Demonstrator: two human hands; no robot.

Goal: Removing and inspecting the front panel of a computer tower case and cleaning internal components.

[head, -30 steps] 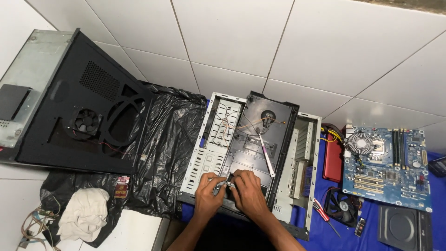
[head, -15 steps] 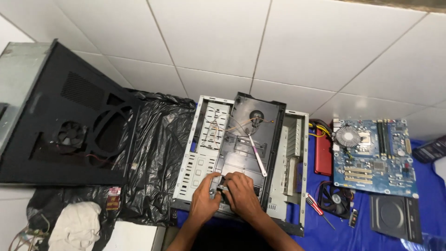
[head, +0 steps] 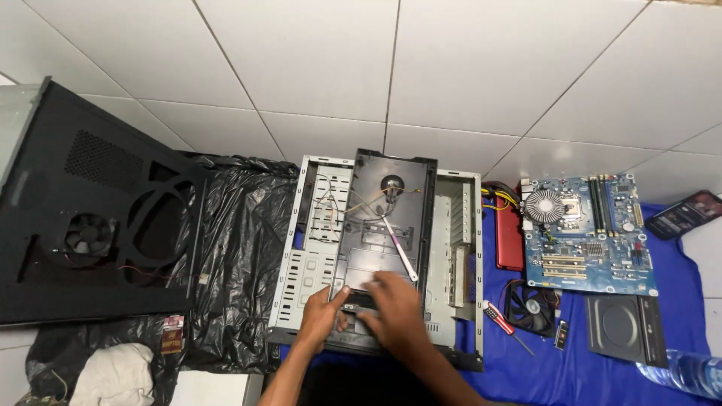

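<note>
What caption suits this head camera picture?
Both hands, left hand and right hand, rest on a black panel inside an open computer case.

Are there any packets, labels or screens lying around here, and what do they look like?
Phone: far right on the blue cloth, dark rectangle, screen lit reddish.
Small packet: lower left, at the black plastic sheet's edge, red and pale, rectangular.
Water bottle: bottom right corner, clear, lying down; no label visible.

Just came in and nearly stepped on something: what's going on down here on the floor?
A person has both hands, left hand and right hand, on the near end of an opened computer case lying flat. Its black side panel lies to the left, and a blue circuit board and screwdriver lie on blue cloth to the right.
</note>
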